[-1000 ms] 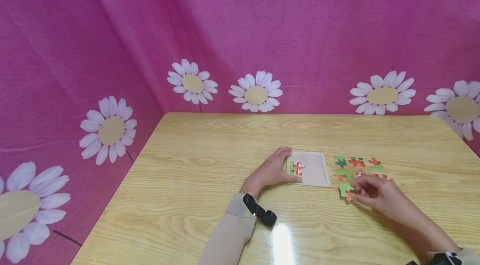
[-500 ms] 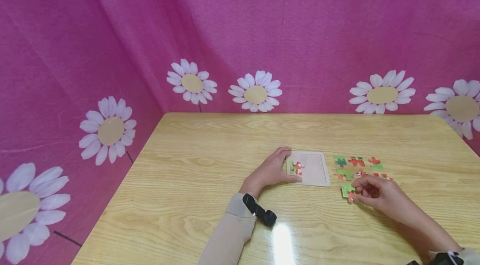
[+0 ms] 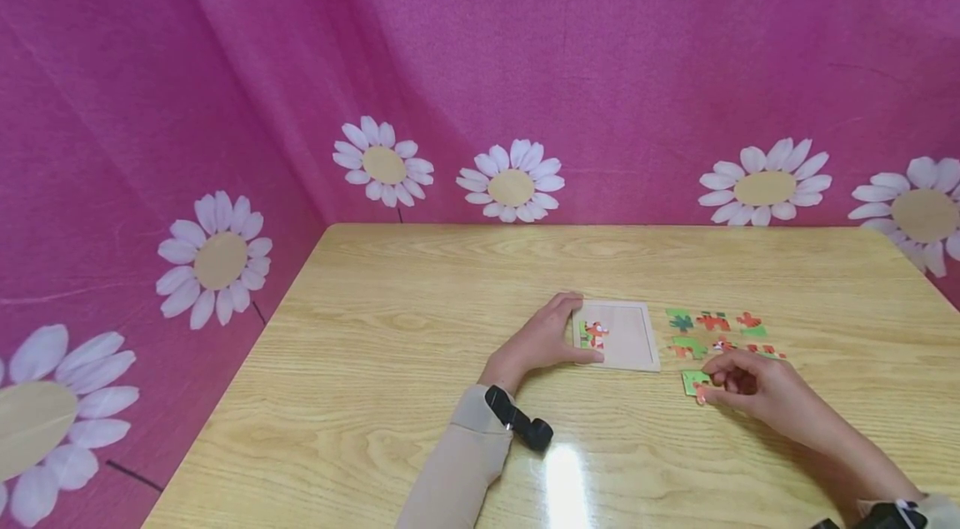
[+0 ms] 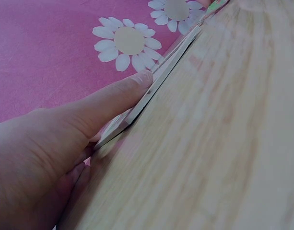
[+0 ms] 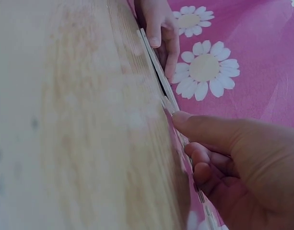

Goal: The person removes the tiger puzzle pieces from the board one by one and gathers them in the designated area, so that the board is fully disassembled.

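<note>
A pale wooden puzzle tray (image 3: pixel 626 337) lies flat on the table, with a few joined jigsaw pieces (image 3: pixel 595 335) at its left side. My left hand (image 3: pixel 540 339) holds the tray by its left end, thumb on the near rim and fingers at the far corner. In the left wrist view the thumb (image 4: pixel 123 96) lies over the tray's rim. To the right of the tray, my right hand (image 3: pixel 765 391) pinches a green and orange puzzle piece (image 3: pixel 694 382) between thumb and fingers, low over the table. The curled fingers hide part of that piece.
Several loose puzzle pieces, such as a green one (image 3: pixel 680 321) and a red one (image 3: pixel 712 321), lie in rows beyond my right hand. The wooden table (image 3: pixel 450 271) meets a pink flowered cloth (image 3: pixel 600 54) at its back and left edges.
The pinched puzzle piece has shifted very slightly right and turned a little straighter. My left hand and the tray stay where they were.
</note>
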Demonstrator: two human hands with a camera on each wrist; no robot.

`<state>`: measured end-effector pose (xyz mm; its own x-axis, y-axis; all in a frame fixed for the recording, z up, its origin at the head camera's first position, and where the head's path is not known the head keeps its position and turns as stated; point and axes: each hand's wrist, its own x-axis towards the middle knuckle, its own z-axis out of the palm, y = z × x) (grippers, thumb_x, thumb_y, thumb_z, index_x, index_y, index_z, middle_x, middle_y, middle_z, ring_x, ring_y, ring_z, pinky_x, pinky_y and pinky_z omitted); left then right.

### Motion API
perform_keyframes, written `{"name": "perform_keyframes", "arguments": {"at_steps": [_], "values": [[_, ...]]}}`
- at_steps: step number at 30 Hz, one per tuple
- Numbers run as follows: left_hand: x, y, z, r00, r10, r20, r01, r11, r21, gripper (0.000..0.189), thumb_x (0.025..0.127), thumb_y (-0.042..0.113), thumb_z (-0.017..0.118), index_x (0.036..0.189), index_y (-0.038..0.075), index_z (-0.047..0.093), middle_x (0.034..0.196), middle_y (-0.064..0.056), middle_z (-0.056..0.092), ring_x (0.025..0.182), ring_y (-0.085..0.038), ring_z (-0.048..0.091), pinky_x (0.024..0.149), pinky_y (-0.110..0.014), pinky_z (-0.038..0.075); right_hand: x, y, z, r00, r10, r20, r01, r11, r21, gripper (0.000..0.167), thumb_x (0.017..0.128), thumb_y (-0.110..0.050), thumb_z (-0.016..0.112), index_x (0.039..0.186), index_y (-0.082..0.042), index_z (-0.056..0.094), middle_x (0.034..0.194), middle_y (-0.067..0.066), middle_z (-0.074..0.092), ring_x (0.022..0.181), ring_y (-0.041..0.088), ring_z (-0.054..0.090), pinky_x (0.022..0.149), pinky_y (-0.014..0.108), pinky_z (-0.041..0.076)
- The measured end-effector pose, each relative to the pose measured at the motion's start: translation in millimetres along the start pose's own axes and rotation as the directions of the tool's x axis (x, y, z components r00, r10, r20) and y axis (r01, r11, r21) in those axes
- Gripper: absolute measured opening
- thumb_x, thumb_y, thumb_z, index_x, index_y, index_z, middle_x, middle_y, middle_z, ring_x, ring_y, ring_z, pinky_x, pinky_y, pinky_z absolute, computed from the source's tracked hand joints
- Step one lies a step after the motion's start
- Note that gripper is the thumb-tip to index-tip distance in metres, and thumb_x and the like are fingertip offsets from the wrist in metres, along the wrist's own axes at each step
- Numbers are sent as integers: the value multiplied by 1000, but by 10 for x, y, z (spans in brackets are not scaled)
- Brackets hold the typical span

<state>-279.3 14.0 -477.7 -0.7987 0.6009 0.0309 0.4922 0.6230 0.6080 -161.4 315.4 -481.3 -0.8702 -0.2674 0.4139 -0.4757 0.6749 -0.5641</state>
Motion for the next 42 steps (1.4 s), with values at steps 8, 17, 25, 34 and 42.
{"name": "perform_keyframes", "arguments": {"at_steps": [8,17,25,34,42], "values": [[10,9,-13,1000,8,-3,-8,1000,-9,91,76,45,81,148,8,39,156,-2,37,143,-16,38,121,-25,30,13,11,-18,999,42,14,-41,999,-29,27,71,-1,83,91,-11,68,74,-15,55,64,-6,45,50,16,36],[18,6,-19,1000,11,-12,-11,1000,-1,91,76,46,81,148,8,39,155,-1,37,143,-15,37,121,-25,30,32,16,-27,1000,11,13,-11,999,-46,30,70,-1,84,93,-13,68,76,-16,53,64,-5,44,51,15,35],[22,1,-20,1000,13,-14,-13,1000,-5,91,76,45,81,148,8,39,155,-1,37,142,-16,38,120,-25,31,81,-11,-3,999,-17,-33,15,999,-35,31,67,2,84,91,-11,70,75,-15,56,64,-4,47,51,13,37],[7,6,-7,1000,4,-12,-4,1000,-13,91,76,44,82,148,8,40,156,0,36,144,-15,37,121,-25,30,196,-71,70,999,23,31,-23,1000,-9,25,75,-2,81,96,-11,70,78,-13,58,66,-5,48,52,14,42],[4,-8,18,1000,-2,-10,2,1000,-16,92,76,45,82,148,9,39,157,0,35,144,-15,37,121,-25,30,347,-140,191,999,33,32,-32,998,-46,22,77,-6,81,95,-11,70,77,-10,59,66,-6,45,51,16,42]]}}
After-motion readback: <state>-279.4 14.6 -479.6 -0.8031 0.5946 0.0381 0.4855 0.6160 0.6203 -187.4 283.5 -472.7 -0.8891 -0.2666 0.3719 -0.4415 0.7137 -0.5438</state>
